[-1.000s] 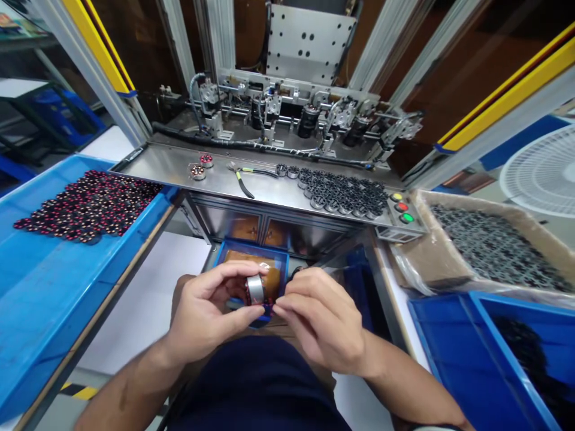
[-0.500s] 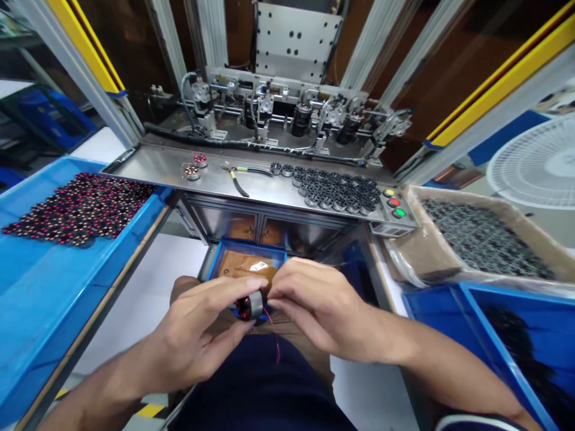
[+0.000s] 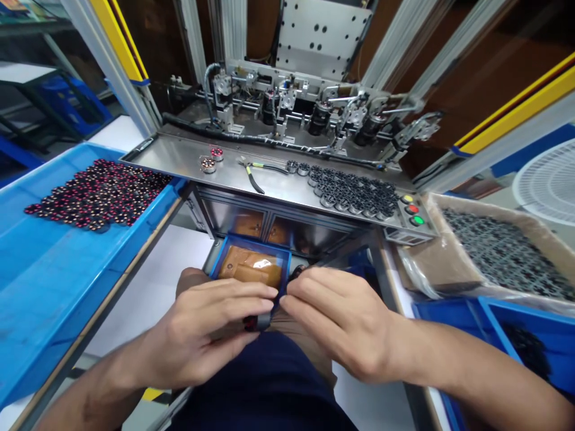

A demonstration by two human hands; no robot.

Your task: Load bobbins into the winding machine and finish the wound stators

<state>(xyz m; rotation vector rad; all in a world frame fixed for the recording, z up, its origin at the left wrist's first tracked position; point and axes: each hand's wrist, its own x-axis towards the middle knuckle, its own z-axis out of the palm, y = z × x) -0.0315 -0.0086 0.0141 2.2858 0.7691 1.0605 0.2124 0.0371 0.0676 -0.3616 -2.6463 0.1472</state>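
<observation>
In my left hand [image 3: 206,326] is a small motor stator [image 3: 261,323], a grey ring with dark red windings. The thumb grips it from below and the fingers from above, covering much of it. My right hand [image 3: 336,320] is closed in a pinch just right of the stator, apart from the left fingertips. Its fingertips hide whatever they hold; no wire can be made out there. Both hands are above my lap, in front of a blue bin [image 3: 287,272] with a brown package [image 3: 251,266] in it.
Nippers [image 3: 256,173] and two wound stators [image 3: 211,160] lie on the metal ledge [image 3: 175,157], left of many black cores [image 3: 354,190]. Behind stands a machine [image 3: 287,111]. A blue tray [image 3: 58,269] of wound stators is left; a lined box [image 3: 507,245] of grey cores is right.
The view has shifted, so the bench appears further right. My left hand has turned the stator, and its fingers cover more of it. The red wire that hung below no longer shows.
</observation>
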